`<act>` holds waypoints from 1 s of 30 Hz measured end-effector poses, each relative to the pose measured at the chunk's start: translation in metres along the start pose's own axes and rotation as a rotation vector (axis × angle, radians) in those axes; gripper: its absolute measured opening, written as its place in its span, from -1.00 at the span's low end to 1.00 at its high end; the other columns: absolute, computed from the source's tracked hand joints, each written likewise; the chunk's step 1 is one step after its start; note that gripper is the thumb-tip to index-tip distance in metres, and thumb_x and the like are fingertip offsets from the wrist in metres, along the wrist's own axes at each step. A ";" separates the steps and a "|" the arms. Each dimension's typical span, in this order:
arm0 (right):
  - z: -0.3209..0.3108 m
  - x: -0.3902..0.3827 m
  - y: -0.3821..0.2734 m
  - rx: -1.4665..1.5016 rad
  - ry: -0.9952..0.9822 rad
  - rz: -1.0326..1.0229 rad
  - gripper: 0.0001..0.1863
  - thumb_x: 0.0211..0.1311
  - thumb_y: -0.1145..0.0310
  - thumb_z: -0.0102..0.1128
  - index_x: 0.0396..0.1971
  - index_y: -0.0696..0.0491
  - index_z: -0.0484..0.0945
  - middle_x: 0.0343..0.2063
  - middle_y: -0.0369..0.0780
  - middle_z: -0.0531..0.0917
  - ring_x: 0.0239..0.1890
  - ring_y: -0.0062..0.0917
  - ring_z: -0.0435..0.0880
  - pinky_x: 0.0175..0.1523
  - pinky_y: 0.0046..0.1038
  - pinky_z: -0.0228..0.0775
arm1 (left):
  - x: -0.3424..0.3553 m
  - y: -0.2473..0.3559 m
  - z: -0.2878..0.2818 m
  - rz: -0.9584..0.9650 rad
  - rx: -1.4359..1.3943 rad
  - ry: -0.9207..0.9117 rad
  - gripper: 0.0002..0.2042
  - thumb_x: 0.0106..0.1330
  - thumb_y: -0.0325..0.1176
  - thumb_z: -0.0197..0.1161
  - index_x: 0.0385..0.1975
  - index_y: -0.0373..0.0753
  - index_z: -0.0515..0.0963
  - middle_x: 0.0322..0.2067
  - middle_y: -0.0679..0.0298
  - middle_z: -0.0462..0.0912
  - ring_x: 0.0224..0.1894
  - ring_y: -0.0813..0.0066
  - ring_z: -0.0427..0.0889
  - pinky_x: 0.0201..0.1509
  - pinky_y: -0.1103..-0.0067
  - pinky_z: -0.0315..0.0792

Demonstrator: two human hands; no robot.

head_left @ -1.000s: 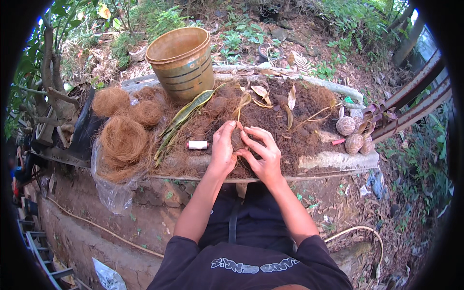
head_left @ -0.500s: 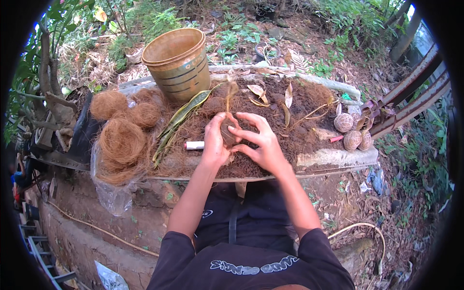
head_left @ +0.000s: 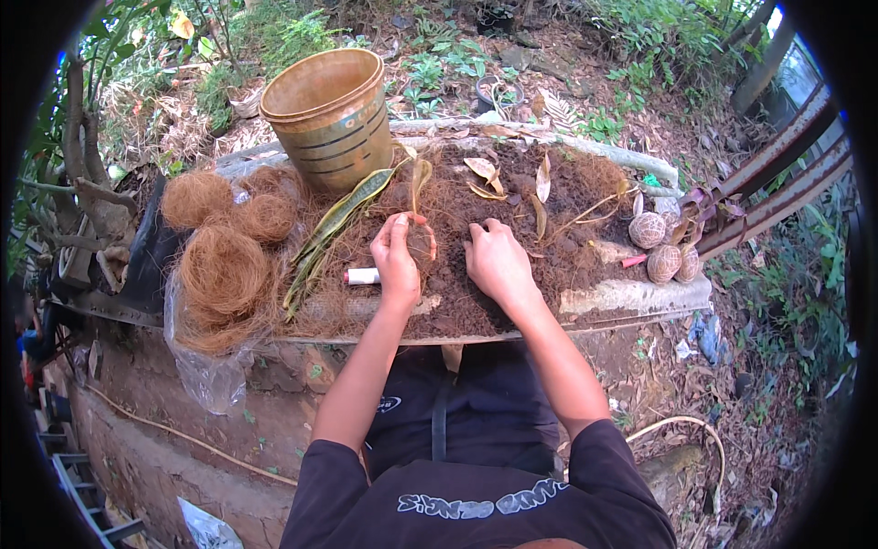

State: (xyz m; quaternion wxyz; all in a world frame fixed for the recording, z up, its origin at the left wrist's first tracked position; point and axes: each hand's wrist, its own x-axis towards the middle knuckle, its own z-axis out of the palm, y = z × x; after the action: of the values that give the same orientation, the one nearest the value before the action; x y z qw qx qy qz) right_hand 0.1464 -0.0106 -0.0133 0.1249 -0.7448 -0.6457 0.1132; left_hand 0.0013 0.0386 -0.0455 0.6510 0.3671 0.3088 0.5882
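Observation:
My left hand (head_left: 400, 258) is closed round the lower part of a small leaf cutting, whose dry, tan-yellow leaf (head_left: 421, 179) stands up above the fingers. What lies inside the palm is mostly hidden. To its right, my right hand (head_left: 499, 262) reaches down into dark loose soil (head_left: 457, 197), its fingers curled and close together with the tips sunk in it. A white spool-like roll (head_left: 362, 276) with a red end lies just left of my left wrist. Further left lie long green leaves with yellow edges (head_left: 343, 224).
A tall, worn yellowish-brown pot (head_left: 334, 151) stands behind the leaves. Brown fibre nests (head_left: 224, 270) sit on clear plastic at the left. Several thread-wrapped balls (head_left: 665, 263) rest at the right edge near a rusty metal bar (head_left: 773, 197). Dry leaves (head_left: 543, 178) lie on the soil.
Both hands were together round a dark soil ball at the cutting's base. They have parted: my right hand has moved right and down into the soil, while my left keeps the cutting.

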 end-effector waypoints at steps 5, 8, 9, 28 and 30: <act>0.016 0.005 0.013 0.083 0.114 -0.254 -0.63 0.25 0.38 0.04 0.03 0.21 0.51 0.07 0.07 0.53 0.12 -0.09 0.52 0.21 -0.20 0.41 | 0.000 -0.001 0.003 0.033 -0.007 0.008 -0.74 0.49 -0.28 -0.01 -0.29 -0.35 0.51 -0.48 0.18 0.58 -0.54 0.48 0.57 -0.52 0.57 0.47; 0.028 -0.002 0.011 0.042 0.218 -0.325 -0.62 0.23 0.41 0.03 0.05 0.18 0.51 0.08 0.05 0.53 0.16 -0.12 0.48 0.25 -0.22 0.37 | -0.002 0.001 0.004 0.030 0.028 0.015 -0.74 0.46 -0.26 -0.02 -0.29 -0.35 0.49 -0.47 0.17 0.56 -0.52 0.44 0.55 -0.51 0.54 0.45; 0.029 -0.003 0.011 0.021 0.239 -0.333 -0.61 0.23 0.41 0.03 0.05 0.17 0.51 0.08 0.05 0.53 0.18 -0.13 0.47 0.27 -0.22 0.35 | -0.002 0.003 0.006 0.026 0.045 0.015 -0.73 0.45 -0.25 -0.02 -0.30 -0.35 0.48 -0.46 0.16 0.54 -0.52 0.42 0.55 -0.51 0.52 0.44; 0.013 -0.044 0.009 0.143 0.141 -0.524 -0.54 0.13 0.50 0.10 0.09 0.20 0.46 0.17 0.00 0.47 0.26 -0.14 0.42 0.33 -0.21 0.30 | -0.002 0.002 0.003 0.020 0.014 -0.013 -0.73 0.45 -0.26 -0.02 -0.31 -0.35 0.49 -0.46 0.16 0.54 -0.49 0.40 0.56 -0.45 0.51 0.45; 0.007 -0.049 0.015 0.123 0.082 -0.565 -0.55 0.15 0.46 0.13 0.09 0.18 0.47 0.15 -0.02 0.48 0.26 -0.16 0.42 0.33 -0.23 0.29 | -0.002 0.002 0.003 0.024 0.023 -0.019 -0.73 0.45 -0.26 -0.02 -0.31 -0.35 0.49 -0.46 0.16 0.54 -0.49 0.40 0.56 -0.45 0.52 0.45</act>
State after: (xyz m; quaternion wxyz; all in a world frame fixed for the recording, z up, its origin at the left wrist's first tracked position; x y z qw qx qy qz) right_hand 0.1517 -0.0615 -0.0244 0.2222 -0.5303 -0.8140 0.0825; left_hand 0.0026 0.0367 -0.0426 0.6426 0.3840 0.3049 0.5887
